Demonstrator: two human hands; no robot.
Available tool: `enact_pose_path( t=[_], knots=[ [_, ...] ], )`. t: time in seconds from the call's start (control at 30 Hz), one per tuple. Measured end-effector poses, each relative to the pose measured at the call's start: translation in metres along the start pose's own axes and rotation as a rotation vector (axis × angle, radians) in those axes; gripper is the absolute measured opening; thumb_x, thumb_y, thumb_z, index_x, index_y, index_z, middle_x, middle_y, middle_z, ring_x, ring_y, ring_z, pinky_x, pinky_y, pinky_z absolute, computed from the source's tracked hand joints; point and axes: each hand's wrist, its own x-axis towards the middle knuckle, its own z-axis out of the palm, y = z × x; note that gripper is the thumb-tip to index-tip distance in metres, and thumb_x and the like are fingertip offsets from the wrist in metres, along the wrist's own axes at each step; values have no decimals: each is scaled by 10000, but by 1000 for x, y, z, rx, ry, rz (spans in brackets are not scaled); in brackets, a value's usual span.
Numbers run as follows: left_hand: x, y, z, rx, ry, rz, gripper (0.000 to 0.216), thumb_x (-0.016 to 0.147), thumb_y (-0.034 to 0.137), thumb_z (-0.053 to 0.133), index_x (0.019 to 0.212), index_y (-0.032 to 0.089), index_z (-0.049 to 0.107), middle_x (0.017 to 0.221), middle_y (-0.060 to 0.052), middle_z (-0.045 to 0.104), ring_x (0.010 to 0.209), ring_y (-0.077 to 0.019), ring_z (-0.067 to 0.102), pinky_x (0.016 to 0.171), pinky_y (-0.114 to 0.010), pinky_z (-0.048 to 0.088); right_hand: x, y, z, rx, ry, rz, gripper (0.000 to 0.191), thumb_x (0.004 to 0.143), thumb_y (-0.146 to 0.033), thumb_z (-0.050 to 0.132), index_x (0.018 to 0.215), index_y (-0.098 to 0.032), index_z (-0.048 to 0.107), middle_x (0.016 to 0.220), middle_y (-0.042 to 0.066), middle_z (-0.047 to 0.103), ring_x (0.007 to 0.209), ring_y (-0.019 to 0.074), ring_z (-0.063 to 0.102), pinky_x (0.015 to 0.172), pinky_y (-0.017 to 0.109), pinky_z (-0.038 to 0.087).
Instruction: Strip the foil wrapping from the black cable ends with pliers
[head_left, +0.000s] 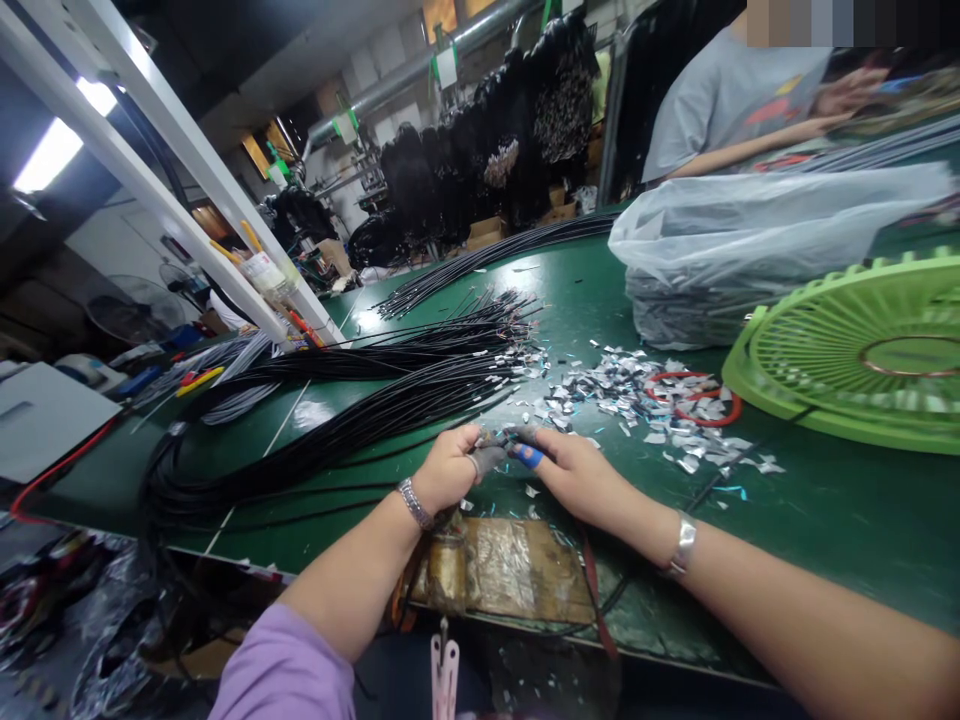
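My left hand [452, 466] and my right hand [570, 468] meet over the near side of the green table [832, 520]. Both are closed in a pinch, fingertips almost touching. Black cables run in from the left toward my left hand, and the small cable end between the fingertips is mostly hidden. Grey coverings sit on some fingers, and blue tape [528, 456] wraps a right finger. Just beyond the hands lie a bundle of black cables [397, 400] with stripped ends and a heap of silvery foil scraps [615, 390].
A taped board [517, 570] lies at the table's front edge, above a pink-handled tool [445, 675]. Rightward are a red loop [731, 412], a green fan [847, 350] and a full plastic bag [690, 270]. White posts [202, 180] rise at left. Another person [720, 110] works behind the bag.
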Motion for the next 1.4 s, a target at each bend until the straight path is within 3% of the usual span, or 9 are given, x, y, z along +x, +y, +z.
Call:
enact_pose_path(
  t=[0.17, 0.27, 0.4, 0.53, 0.67, 0.8, 0.9, 1.07, 1.4],
  knots=[
    [0, 4, -2, -119, 6, -43, 479, 593, 599, 684, 659, 163, 498, 404, 92, 361, 354, -30, 245, 387, -197, 162, 1, 1, -5, 52, 0, 17, 251, 835, -327, 444, 739, -197, 637, 696, 39, 663, 663, 202, 592, 612, 321, 464],
    [0, 5, -3, -143, 6, -61, 484, 586, 600, 691, 674, 164, 499, 395, 96, 357, 338, -27, 233, 373, -195, 133, 2, 2, -10, 204, -5, 83, 267, 806, -399, 495, 770, -184, 650, 645, 25, 620, 633, 189, 560, 590, 311, 443],
    [-1, 5, -2, -137, -44, -45, 493, 569, 594, 707, 665, 157, 501, 413, 85, 388, 350, -25, 262, 380, -191, 166, 1, 0, -12, 579, -46, 292, 415, 769, -560, 525, 812, -163, 639, 485, -59, 389, 448, 102, 342, 423, 234, 264],
    [-1, 5, -1, -145, -97, -56, 476, 564, 561, 718, 657, 156, 488, 408, 84, 399, 347, -28, 272, 377, -190, 176, 0, -1, -9, 770, -147, 377, 479, 651, -622, 647, 772, -160, 606, 475, -88, 335, 434, 67, 251, 406, 212, 189],
    [-3, 7, 0, -152, -145, -76, 491, 557, 573, 717, 666, 149, 495, 408, 82, 407, 341, -28, 279, 369, -190, 182, 1, 0, -5, 684, -187, 261, 433, 683, -593, 645, 794, -176, 617, 516, -54, 447, 470, 92, 369, 442, 227, 310],
    [-6, 8, 2, -141, -165, -75, 460, 596, 549, 710, 635, 149, 487, 405, 76, 411, 336, -24, 283, 366, -187, 183, -2, 2, 1, 335, -48, -5, 312, 791, -492, 573, 824, -191, 645, 764, 43, 657, 718, 187, 570, 669, 318, 459],
    [-5, 5, 0, -153, -160, -86, 434, 603, 527, 709, 672, 148, 509, 412, 72, 437, 322, -25, 279, 348, -186, 161, -4, 1, 3, 191, 9, -81, 306, 857, -451, 493, 902, -193, 652, 818, 61, 685, 718, 194, 591, 666, 329, 472],
    [-2, 0, -5, -193, -138, -101, 422, 591, 500, 719, 708, 146, 520, 412, 73, 451, 310, -25, 283, 331, -177, 146, -4, 2, 1, 213, 0, -137, 316, 857, -454, 515, 976, -202, 665, 775, 41, 686, 697, 183, 601, 647, 306, 492],
    [0, 1, -5, -219, -138, -97, 432, 567, 497, 733, 699, 149, 514, 405, 80, 431, 313, -27, 280, 323, -173, 151, -4, 11, 6, 368, -58, -91, 386, 800, -439, 614, 1098, -196, 646, 791, 30, 687, 720, 192, 615, 674, 302, 514]
  ],
)
